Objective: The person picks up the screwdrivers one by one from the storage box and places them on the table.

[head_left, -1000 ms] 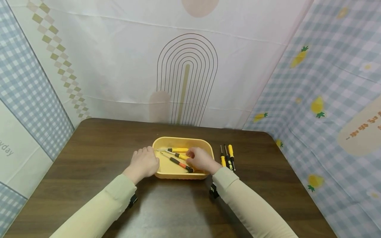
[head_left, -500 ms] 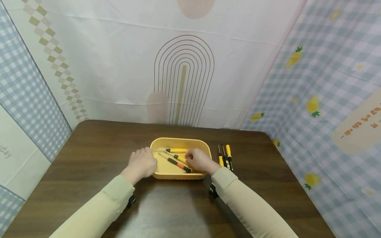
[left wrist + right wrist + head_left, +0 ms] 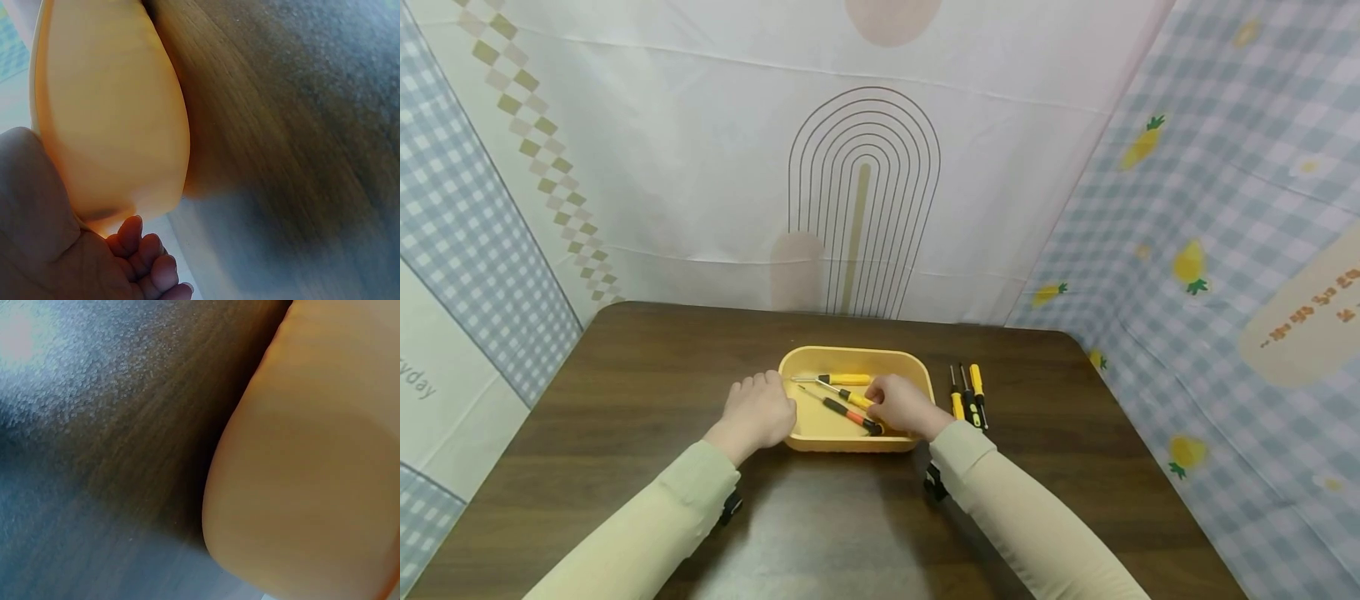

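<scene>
A yellow basket (image 3: 853, 444) stands on the table with several screwdrivers in it. My left hand (image 3: 757, 411) grips the basket's left end; in the left wrist view this hand (image 3: 81, 250) has its thumb at the rim and its fingers curled below it. Inside the basket, my right hand (image 3: 907, 407) pinches the handle of a yellow-and-black screwdriver (image 3: 853, 398). Behind that one lies another yellow screwdriver (image 3: 847, 379), and in front a black-and-orange one (image 3: 844, 410). The right wrist view has only the basket's outer wall (image 3: 300, 475) and table, with no fingers showing.
Right of the basket, three screwdrivers lie side by side on the brown table (image 3: 662, 367): two yellow-handled ones (image 3: 957, 404) (image 3: 976, 379) with a black one (image 3: 968, 404) between them. Patterned cloth (image 3: 715, 167) hangs behind the table and along both sides.
</scene>
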`<state>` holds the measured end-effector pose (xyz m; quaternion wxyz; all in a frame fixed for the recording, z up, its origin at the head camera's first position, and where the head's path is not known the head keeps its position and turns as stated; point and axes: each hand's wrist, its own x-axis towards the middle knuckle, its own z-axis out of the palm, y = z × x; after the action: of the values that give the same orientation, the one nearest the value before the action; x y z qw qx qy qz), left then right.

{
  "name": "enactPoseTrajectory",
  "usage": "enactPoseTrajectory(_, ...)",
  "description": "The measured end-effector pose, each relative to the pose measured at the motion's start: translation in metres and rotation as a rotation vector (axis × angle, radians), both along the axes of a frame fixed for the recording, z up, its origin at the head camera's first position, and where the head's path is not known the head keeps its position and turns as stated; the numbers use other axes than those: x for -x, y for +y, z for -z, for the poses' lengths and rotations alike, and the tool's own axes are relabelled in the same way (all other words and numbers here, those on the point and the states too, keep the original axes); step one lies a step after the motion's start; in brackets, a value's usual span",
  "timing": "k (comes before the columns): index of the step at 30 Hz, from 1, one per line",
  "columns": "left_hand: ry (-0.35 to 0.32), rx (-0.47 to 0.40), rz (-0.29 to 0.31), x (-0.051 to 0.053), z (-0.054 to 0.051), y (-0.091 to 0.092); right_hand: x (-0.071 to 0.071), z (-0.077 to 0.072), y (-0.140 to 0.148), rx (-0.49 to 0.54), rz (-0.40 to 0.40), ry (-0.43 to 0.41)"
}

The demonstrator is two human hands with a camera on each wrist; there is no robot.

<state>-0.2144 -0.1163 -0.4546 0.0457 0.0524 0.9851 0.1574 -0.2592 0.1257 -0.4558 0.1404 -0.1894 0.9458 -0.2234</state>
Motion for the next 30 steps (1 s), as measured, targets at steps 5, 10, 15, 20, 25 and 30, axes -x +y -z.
enactPoseTrajectory(5,0.010,0.001,0.000,0.000,0.000,0.000,-0.001,-0.002,-0.001,-0.033,-0.033,0.021)
enactPoseTrajectory(10,0.021,0.009,0.000,0.000,0.000,0.000,-0.004,-0.006,-0.001,-0.054,-0.060,0.010)
enactPoseTrajectory(15,0.019,0.009,0.006,0.000,0.000,0.000,-0.008,-0.016,0.002,-0.046,-0.077,0.018)
enactPoseTrajectory(20,0.012,0.011,0.012,0.000,-0.001,-0.001,-0.010,-0.025,0.009,-0.003,-0.077,0.049)
enactPoseTrajectory(25,0.010,0.009,0.010,0.000,-0.001,-0.001,-0.009,-0.032,0.017,0.052,-0.028,0.097)
enactPoseTrajectory(30,0.001,0.012,0.010,0.000,-0.001,0.000,-0.008,-0.039,0.028,0.115,0.025,0.115)
